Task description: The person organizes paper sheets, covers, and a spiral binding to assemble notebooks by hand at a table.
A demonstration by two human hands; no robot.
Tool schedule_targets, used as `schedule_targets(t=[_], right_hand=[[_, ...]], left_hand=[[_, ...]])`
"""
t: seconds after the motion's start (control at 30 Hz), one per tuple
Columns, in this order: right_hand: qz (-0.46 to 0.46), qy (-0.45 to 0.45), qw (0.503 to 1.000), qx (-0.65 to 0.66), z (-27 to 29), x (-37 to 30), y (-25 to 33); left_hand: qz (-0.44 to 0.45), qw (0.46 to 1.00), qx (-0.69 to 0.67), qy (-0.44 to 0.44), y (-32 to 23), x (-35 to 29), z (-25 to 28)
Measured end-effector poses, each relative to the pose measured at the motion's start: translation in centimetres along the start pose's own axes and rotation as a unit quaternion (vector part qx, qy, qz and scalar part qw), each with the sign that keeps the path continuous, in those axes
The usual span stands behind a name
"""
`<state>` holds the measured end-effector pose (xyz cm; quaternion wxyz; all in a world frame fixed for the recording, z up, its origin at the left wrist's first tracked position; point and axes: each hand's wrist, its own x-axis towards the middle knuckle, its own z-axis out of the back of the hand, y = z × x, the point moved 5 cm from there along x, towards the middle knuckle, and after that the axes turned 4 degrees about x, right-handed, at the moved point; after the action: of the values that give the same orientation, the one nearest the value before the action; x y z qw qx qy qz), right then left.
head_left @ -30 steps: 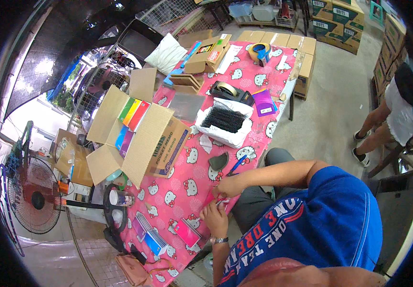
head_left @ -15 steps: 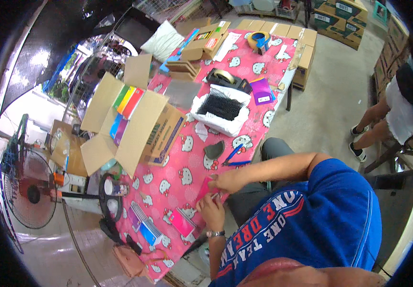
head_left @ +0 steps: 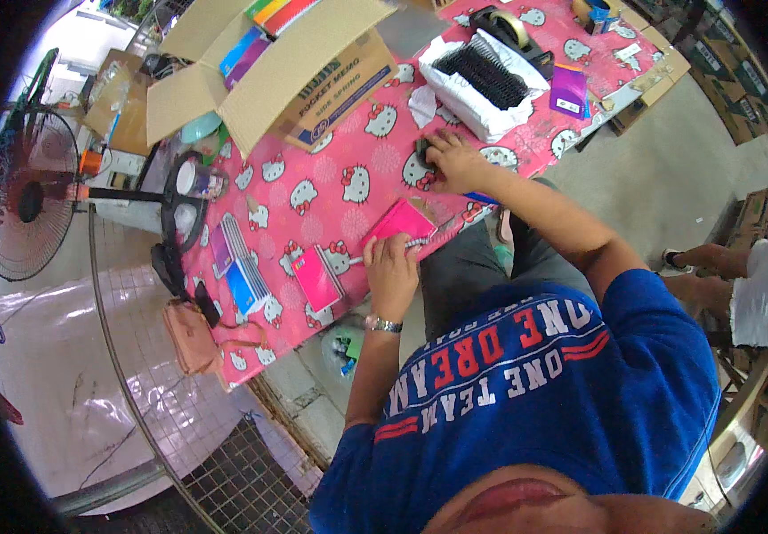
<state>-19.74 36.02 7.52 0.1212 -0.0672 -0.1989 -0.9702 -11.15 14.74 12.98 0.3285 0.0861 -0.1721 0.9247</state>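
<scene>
A pink pocket notebook (head_left: 399, 224) lies near the table's front edge, a wire coil along its near side. My left hand (head_left: 390, 271), with a watch at the wrist, grips the notebook by this coiled edge. Farther right, my right hand (head_left: 457, 165) rests on the table with its fingers closed over a small dark grey piece (head_left: 422, 149), whose kind I cannot make out. Blue-handled pliers (head_left: 485, 198) are mostly hidden beneath my right forearm. Left of my left hand is a small stack of pink notebooks (head_left: 317, 278).
A white box of black wire coils (head_left: 486, 125) stands beyond my right hand, near a tape dispenser (head_left: 526, 55) and a purple notebook (head_left: 568, 91). An open carton (head_left: 335, 93) is at the far left. Blue notebooks (head_left: 246, 287) lie left, by a fan (head_left: 30, 200). Another person's legs (head_left: 713, 276) show right.
My right hand has left the pink notebook and moved away to the dark grey piece. My left hand stays at the notebook. The whole view has shifted.
</scene>
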Motion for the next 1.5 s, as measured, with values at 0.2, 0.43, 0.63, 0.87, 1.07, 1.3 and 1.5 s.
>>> schedule_targets(t=[0.2,0.43,0.63,0.87,1.07,1.3,1.5], right_hand=[[-0.069,0.058,0.996,0.013,-0.5,1.5,-0.4],[-0.063,0.003,0.998,-0.021,0.6,0.9,-0.8],[-0.119,0.057,0.991,-0.012,-0.3,2.7,1.9],[0.013,0.042,0.997,0.062,-0.5,1.5,-0.4],[0.049,-0.004,0.998,-0.030,-0.6,-0.1,-0.7],[-0.009,-0.028,0.999,0.023,-0.2,-0.1,-0.4],[0.022,0.008,0.997,0.075,-1.2,1.6,-1.2]], left_hand=[[-0.006,1.000,-0.003,0.014,0.6,-0.1,-0.7],[-0.021,0.999,-0.008,0.036,0.2,0.8,-0.8],[0.160,0.980,0.109,0.040,0.7,-0.4,-0.7],[-0.058,0.965,0.256,-0.021,-1.1,4.9,4.9],[-0.147,0.934,0.317,-0.067,-3.4,7.6,7.4],[-0.099,0.964,0.242,-0.045,-2.7,6.7,5.2],[0.074,0.985,0.140,-0.065,1.1,1.3,-0.8]])
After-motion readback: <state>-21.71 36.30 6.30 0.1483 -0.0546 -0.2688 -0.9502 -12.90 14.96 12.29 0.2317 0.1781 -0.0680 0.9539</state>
